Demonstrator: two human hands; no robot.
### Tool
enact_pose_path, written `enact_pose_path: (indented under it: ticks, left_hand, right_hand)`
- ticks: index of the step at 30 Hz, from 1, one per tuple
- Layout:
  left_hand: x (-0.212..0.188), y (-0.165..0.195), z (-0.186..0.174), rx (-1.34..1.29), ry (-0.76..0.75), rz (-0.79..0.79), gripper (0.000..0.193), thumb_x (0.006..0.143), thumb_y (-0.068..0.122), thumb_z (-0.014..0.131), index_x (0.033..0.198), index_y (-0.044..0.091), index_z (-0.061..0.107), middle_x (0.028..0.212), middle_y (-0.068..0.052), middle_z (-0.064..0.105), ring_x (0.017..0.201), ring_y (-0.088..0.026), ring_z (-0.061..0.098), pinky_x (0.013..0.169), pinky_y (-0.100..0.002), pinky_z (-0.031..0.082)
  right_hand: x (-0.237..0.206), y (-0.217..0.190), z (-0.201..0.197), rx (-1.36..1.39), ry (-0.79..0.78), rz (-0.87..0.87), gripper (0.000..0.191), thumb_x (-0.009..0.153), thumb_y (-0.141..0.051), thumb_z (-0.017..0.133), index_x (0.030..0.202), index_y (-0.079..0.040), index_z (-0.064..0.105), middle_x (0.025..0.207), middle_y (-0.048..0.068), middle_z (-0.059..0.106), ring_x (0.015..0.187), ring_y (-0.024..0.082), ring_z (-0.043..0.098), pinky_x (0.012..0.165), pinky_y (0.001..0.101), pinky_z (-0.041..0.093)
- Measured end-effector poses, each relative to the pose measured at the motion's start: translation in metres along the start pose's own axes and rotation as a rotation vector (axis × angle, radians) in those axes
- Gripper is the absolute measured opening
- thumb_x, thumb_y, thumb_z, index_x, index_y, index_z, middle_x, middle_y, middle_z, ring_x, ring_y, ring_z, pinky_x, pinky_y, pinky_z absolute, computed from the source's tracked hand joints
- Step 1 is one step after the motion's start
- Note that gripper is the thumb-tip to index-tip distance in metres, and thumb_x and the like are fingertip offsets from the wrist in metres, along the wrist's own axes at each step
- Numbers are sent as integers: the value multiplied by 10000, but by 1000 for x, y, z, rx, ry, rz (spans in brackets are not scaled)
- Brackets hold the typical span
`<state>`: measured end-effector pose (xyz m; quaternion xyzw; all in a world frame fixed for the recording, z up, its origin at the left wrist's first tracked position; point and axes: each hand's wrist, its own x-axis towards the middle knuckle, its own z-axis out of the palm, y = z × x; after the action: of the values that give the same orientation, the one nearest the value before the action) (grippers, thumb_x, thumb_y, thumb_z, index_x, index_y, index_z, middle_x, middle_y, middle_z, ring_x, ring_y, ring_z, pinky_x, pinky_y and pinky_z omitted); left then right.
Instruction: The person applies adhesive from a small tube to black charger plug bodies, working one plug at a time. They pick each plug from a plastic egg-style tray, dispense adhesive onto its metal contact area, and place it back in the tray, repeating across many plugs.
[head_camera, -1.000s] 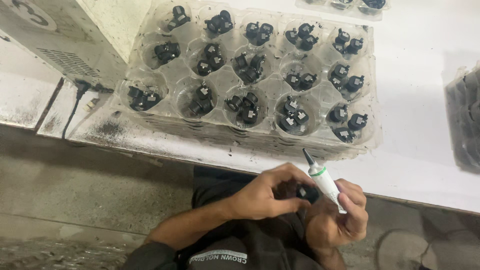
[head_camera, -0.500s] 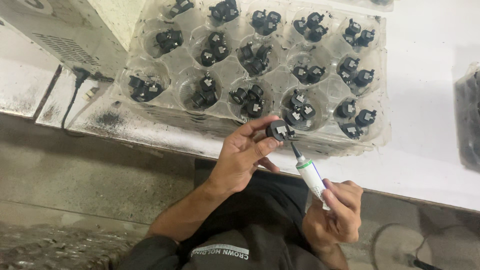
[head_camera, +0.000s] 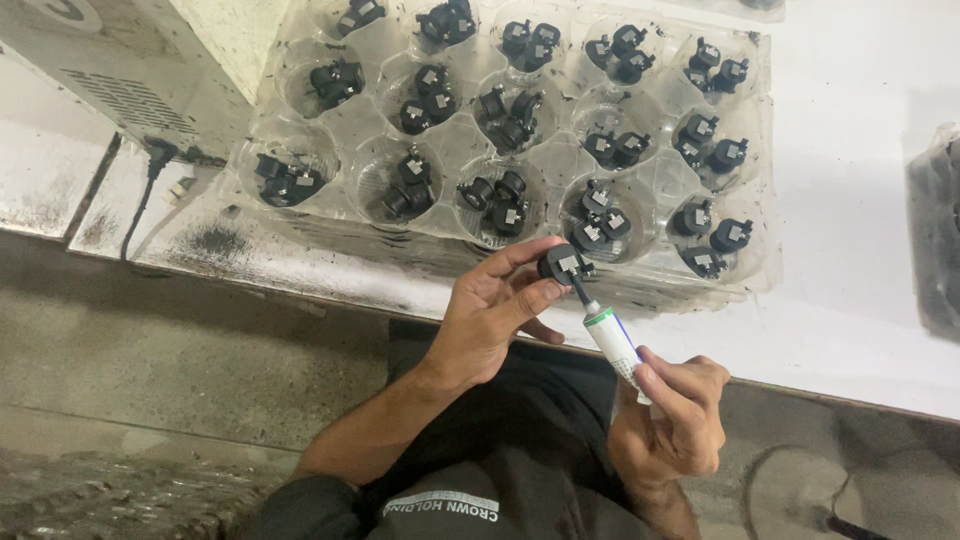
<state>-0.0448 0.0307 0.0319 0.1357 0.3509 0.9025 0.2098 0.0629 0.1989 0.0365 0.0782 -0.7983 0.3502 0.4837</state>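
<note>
My left hand pinches a small black round part between thumb and fingers, just over the table's near edge. My right hand grips a small white tube with a green band and a thin dark nozzle. The nozzle tip touches the underside of the black part. Right behind them stands a clear plastic tray with several round cups, each holding two or three of the same black parts.
The tray rests on a white, stained table. A grey box stands at the far left with a black cable plugged in. A dark plastic-wrapped object lies at the right edge. Concrete floor shows below.
My left hand has lifted the black part from near my lap up to the tray's front edge. The right hand has followed with the tube, keeping its nozzle at the part.
</note>
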Motion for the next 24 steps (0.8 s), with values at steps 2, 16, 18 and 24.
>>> enact_pose_path:
  ticks: [2, 16, 18, 24]
  left_hand:
    - [1, 0, 0, 6, 2, -8, 465, 1009, 34, 682, 1459, 53, 565, 1191, -66, 693, 1099, -152, 682, 715, -314, 672]
    - [1, -5, -2, -7, 5, -30, 461, 999, 33, 690, 1444, 51, 575, 1175, -62, 693, 1086, -146, 685, 704, -316, 678]
    - [1, -5, -2, -6, 12, -31, 461, 1001, 40, 691, 1448, 48, 574, 1177, -62, 691, 1089, -146, 685, 702, -312, 676]
    - [1, -7, -1, -61, 35, -42, 458, 1001, 56, 696, 1443, 42, 573, 1180, -73, 688, 1099, -159, 683, 695, -316, 677]
  right_hand:
    - [0, 1, 0, -6, 1, 6, 400, 790, 168, 762, 1105, -59, 666, 1040, 153, 731, 900, 228, 621, 751, 330, 435]
    - [-6, 4, -5, 17, -10, 43, 424, 750, 191, 679, 1097, -51, 665, 1036, 170, 736, 824, 207, 628, 789, 324, 426]
    - [-5, 5, -5, 18, -4, 15, 427, 749, 196, 667, 1097, -51, 660, 1032, 169, 736, 815, 196, 641, 803, 331, 420]
    - [-2, 4, -5, 0, -23, -5, 444, 702, 188, 615, 1079, -41, 664, 1020, 183, 742, 837, 220, 646, 780, 334, 409]
